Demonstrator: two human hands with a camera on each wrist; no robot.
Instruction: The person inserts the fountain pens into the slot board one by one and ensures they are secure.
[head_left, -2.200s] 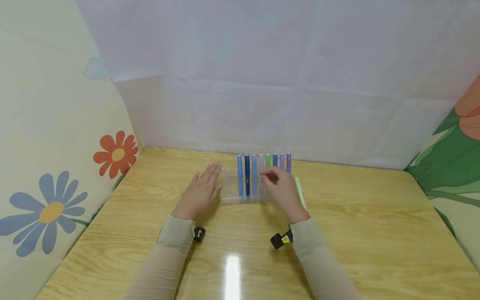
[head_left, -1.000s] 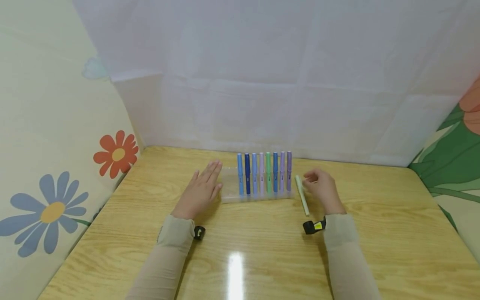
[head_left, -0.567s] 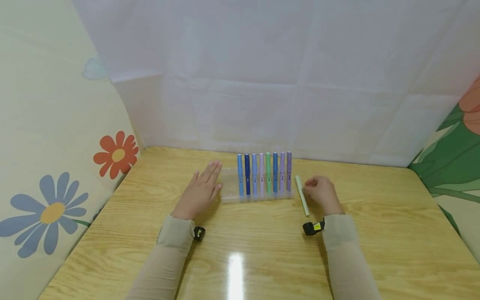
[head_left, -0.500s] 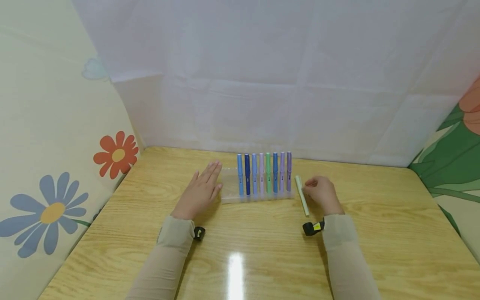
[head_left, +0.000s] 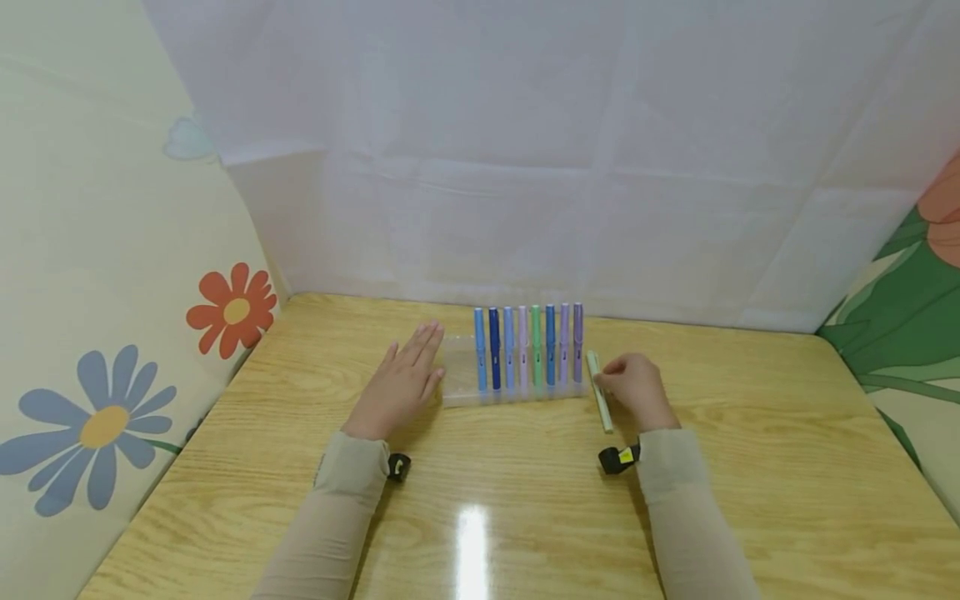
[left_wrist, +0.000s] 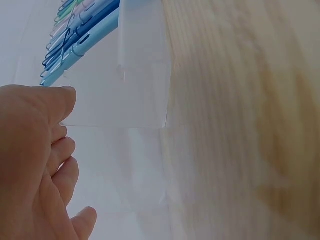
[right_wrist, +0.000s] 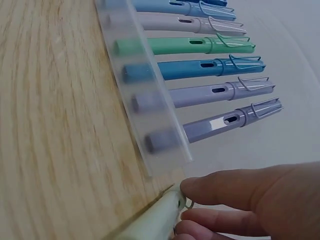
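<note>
A clear plastic pen stand (head_left: 459,392) holds a row of fountain pens with wire clips, in blues, pinks, purples and one green pen (right_wrist: 172,46). My left hand (head_left: 401,383) rests at the stand's left end, fingers fairly straight and close together; in the left wrist view the left hand (left_wrist: 35,150) is near the stand's clear wall (left_wrist: 142,95). To the right of the stand is a pale green fountain pen (head_left: 600,392), slightly slanted. My right hand (head_left: 633,387) pinches it near its clip, thumb and fingers showing in the right wrist view. Whether the pen is off the table is unclear.
The wooden table (head_left: 525,500) extends on all sides of the stand. A white cloth (head_left: 465,208) hangs behind it. Flower-patterned cloth (head_left: 105,425) borders the left and right. The stand's left part holds no pens.
My right hand went from the row of pens to the pale green pen at the right. Just now hand and pen have shifted slightly left. The left hand stays put.
</note>
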